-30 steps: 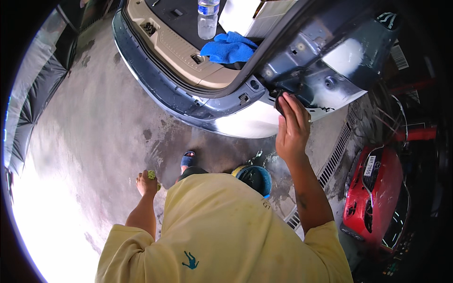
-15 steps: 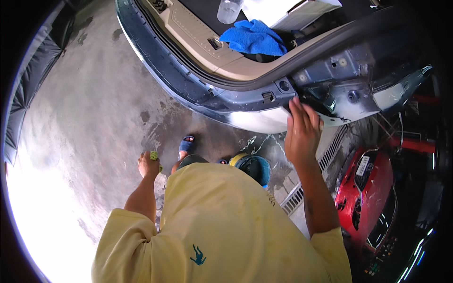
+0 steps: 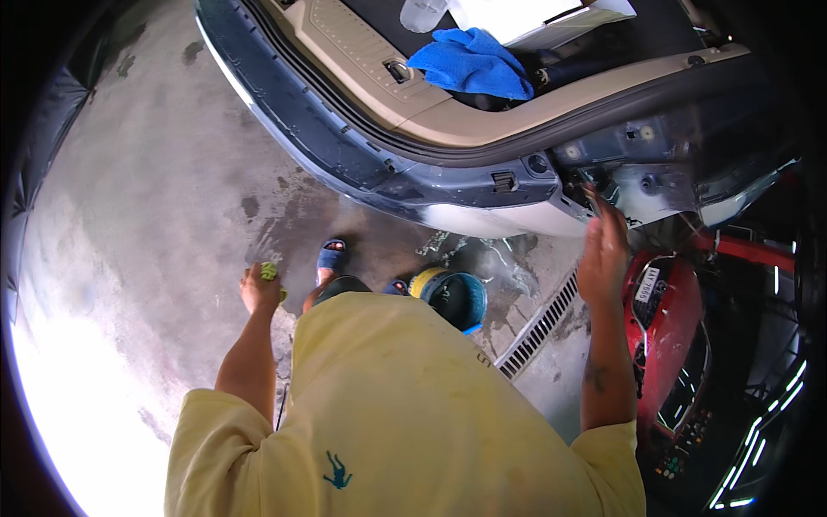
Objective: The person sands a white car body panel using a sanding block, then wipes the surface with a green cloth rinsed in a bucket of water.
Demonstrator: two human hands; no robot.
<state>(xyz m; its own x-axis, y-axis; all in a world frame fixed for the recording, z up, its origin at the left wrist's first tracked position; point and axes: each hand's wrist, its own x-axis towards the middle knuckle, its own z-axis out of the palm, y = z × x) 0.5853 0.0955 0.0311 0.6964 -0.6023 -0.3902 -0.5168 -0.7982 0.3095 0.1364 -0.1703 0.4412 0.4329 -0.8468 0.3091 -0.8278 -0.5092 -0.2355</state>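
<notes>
Right hand (image 3: 606, 254) by car (image 3: 482, 222) — left (image 3: 255, 291) holds cloth (image 3: 269, 271)

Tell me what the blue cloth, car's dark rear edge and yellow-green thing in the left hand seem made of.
Blue cloth: probably terry or microfibre, matte, fuzzy, softly folded.
Car's dark rear edge: likely painted metal, possibly plastic, glossy, with light reflections.
Yellow-green thing: perhaps sponge or cloth, matte; partly hidden, so unsure.

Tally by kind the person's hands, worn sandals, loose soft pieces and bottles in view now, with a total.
Bare hands: 2 (left hand, right hand)
Blue open-toed sandals: 2
Fuzzy blue cloth: 1
Crumpled yellow-green cloth-like piece, in the left hand: 1
Clear plastic bottle, partly out of frame: 1
Total: 7
</notes>
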